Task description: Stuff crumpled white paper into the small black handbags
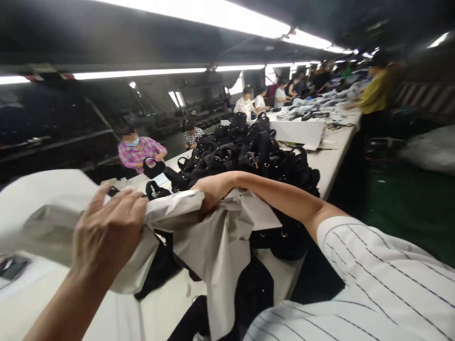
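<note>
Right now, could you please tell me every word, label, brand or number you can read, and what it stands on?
No text can be read anywhere.
The crumpled pale grey paper sheet gripped by the left hand and right hand shows no print.
The pile of black handbags shows no legible label.

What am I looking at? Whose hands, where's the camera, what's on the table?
No machine here. One camera sits on a person's head, looking forward and down, so the two bare arms are the wearer's own. The left hand and right hand both clutch a crumpled pale sheet; I cannot tell whether it is paper or cloth. Behind it, a pile of black handbags lies on a long white table. Other people work along the table, among them one in a plaid shirt.
</note>
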